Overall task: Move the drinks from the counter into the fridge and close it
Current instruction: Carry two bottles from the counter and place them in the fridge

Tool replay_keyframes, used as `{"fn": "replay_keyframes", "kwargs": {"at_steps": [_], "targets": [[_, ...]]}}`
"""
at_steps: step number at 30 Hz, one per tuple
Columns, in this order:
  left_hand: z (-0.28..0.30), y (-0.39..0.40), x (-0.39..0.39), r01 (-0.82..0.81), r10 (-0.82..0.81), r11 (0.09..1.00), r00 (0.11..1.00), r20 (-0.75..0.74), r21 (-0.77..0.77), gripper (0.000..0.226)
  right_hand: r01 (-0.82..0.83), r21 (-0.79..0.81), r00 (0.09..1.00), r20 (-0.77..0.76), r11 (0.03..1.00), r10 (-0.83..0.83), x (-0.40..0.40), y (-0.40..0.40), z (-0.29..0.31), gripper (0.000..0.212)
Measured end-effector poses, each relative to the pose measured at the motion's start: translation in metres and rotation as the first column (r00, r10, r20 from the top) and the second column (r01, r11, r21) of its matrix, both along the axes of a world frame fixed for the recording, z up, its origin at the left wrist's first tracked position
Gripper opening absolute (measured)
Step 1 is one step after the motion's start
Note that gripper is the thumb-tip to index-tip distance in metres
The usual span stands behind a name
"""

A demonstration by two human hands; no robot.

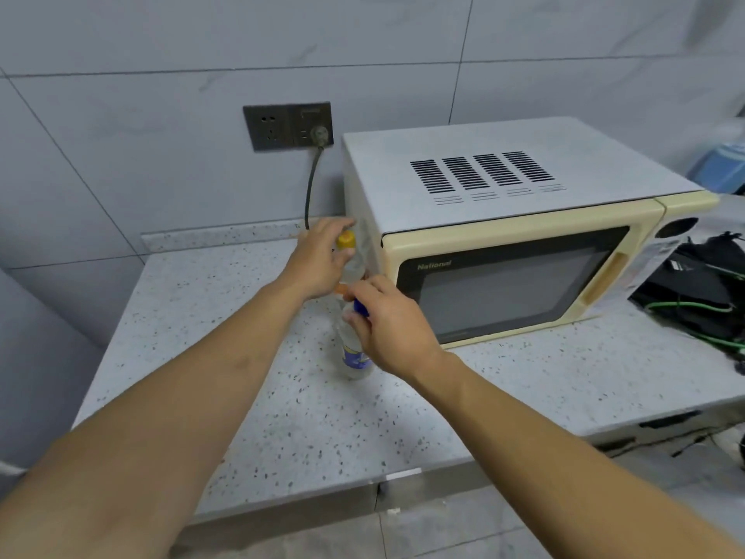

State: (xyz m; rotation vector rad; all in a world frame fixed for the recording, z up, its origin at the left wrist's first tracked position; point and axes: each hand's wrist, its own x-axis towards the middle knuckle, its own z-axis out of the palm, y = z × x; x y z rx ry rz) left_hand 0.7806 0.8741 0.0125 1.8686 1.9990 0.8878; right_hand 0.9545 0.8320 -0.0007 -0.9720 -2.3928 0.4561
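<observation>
Two clear drink bottles stand on the speckled counter (pixel 242 357), close against the left side of the microwave. The farther one, a yellow-capped bottle (pixel 346 240), has an orange label; my left hand (pixel 318 260) is around its neck, thumb just under the cap and index finger over it. The nearer one is a blue-capped bottle (pixel 355 359) with a blue and yellow label. My right hand (pixel 389 324) grips it at the neck, thumb and curled fingers either side of the cap. Both bottles stay upright on the counter. No fridge is in view.
A cream microwave (pixel 512 252) fills the counter's right half. Behind the bottles a cord (pixel 310 187) runs up to a dark wall socket (pixel 288 125). Black gear with green cables (pixel 701 292) lies at the far right. The counter's front edge runs below my forearms.
</observation>
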Motion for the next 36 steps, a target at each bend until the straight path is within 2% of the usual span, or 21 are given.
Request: {"fn": "replay_keyframes", "kwargs": {"at_steps": [3, 10, 14, 21, 30, 32, 36], "targets": [[-0.004, -0.002, 0.004, 0.007, -0.008, 0.999, 1.0, -0.021, -0.036, 0.048, 0.003, -0.009, 0.998, -0.058, 1.0, -0.003, 0.017, -0.006, -0.007, 0.025], [-0.008, -0.013, 0.021, -0.127, 0.127, 0.991, 0.992, 0.014, 0.034, 0.032, 0.098, -0.101, 0.979, -0.17, 0.99, -0.114, 0.043, -0.01, -0.021, 0.031], [-0.013, -0.033, 0.031, -0.212, 0.209, 0.976, 0.976, 0.057, 0.056, 0.031, 0.138, -0.166, 0.973, -0.16, 0.976, -0.165, 0.051, -0.009, -0.021, 0.032], [-0.02, -0.084, 0.035, -0.292, 0.275, 0.948, 0.951, 0.141, 0.123, 0.034, 0.111, -0.235, 0.984, -0.113, 0.966, -0.141, 0.055, -0.008, -0.008, 0.029], [-0.033, -0.135, 0.034, -0.351, 0.311, 0.927, 0.915, 0.257, 0.128, 0.036, 0.093, -0.208, 0.963, -0.229, 0.974, -0.141, 0.066, -0.014, -0.012, 0.036], [-0.046, -0.141, 0.036, -0.369, 0.318, 0.924, 0.887, 0.334, 0.1, 0.038, 0.109, -0.224, 0.944, -0.282, 0.969, -0.171, 0.072, -0.02, -0.023, 0.04], [-0.084, -0.156, 0.042, -0.365, 0.289, 0.931, 0.757, 0.585, 0.013, 0.051, 0.078, -0.409, 0.883, -0.395, 0.909, -0.254, 0.082, -0.04, -0.056, 0.058]]}}
